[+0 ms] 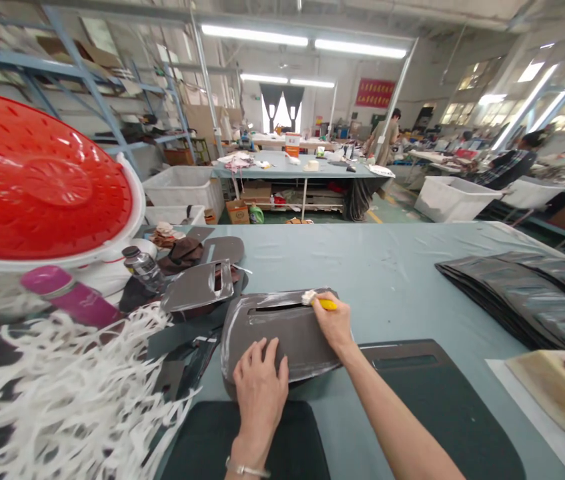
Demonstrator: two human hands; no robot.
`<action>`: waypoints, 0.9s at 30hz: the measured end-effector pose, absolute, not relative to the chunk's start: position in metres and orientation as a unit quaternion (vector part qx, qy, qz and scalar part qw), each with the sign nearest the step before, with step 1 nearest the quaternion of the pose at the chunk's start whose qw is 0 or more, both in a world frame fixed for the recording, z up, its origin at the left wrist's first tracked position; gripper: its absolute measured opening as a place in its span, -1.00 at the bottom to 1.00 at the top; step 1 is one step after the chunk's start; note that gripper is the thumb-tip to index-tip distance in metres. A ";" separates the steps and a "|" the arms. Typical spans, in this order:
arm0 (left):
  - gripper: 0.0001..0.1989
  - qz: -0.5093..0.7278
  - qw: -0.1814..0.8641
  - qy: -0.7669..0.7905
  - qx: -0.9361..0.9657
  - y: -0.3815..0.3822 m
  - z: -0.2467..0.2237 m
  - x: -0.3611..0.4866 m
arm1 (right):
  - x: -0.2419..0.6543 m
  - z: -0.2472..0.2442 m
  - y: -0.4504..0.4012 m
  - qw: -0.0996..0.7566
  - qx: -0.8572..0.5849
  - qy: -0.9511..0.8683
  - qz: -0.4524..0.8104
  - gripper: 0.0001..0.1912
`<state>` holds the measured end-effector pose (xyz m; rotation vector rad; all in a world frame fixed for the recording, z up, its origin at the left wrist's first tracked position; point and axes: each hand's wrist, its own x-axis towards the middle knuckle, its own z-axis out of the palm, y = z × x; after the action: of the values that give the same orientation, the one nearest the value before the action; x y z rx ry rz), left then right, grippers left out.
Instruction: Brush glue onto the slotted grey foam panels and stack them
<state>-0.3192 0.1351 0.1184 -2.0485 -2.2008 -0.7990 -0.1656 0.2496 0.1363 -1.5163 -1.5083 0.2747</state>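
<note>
"Dark grey slotted panel (282, 340): where?"

"On the pale blue-green bench (362, 260), left hand (261, 377) spread flat on it."

"Right hand (335, 320)?"

"Apart, gripping a yellow-handled brush (319, 301) at its upper edge."

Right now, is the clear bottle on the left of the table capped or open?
Capped: a dark cap covers the mouth of the clear bottle.

Stack of flat dark sheets (512, 290) right on my flat blue-green desk (387, 267); thin curly white strips (72, 400) left, purple cylindrical bottle (72, 297) behind them.
</note>
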 end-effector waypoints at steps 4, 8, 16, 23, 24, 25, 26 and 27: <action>-0.69 -0.243 -0.010 -0.731 -0.638 0.140 0.129 -0.306 | -0.099 0.135 0.229 0.458 -0.664 -0.589 0.047 -0.72; -0.72 -0.294 -0.124 -0.675 -0.665 0.159 0.135 -0.270 | -0.090 0.120 0.205 0.396 -0.683 -0.608 0.090 -0.63; -0.73 -0.353 -0.342 -0.643 -0.587 0.209 0.136 -0.218 | -0.094 0.121 0.189 0.452 -0.692 -0.531 0.185 -0.65; -0.45 -0.433 -0.485 -0.594 -0.474 0.224 0.127 -0.221 | -0.110 0.140 0.172 0.580 -0.567 -0.511 0.284 -0.70; -0.47 -0.437 -0.497 -0.585 -0.468 0.224 0.126 -0.222 | -0.112 0.141 0.170 0.585 -0.560 -0.506 0.297 -0.70; -0.49 -0.439 -0.507 -0.578 -0.465 0.224 0.125 -0.221 | -0.114 0.140 0.170 0.589 -0.557 -0.499 0.307 -0.70; -0.52 -0.444 -0.517 -0.570 -0.459 0.223 0.125 -0.221 | -0.115 0.140 0.169 0.589 -0.557 -0.494 0.314 -0.71; -0.54 -0.449 -0.527 -0.564 -0.451 0.223 0.124 -0.221 | -0.115 0.139 0.169 0.589 -0.557 -0.492 0.317 -0.71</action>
<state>-0.2207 0.2227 0.1244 -2.2536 -2.8191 -2.2470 -0.1150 0.1687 0.1393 -1.2983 -1.1455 0.7390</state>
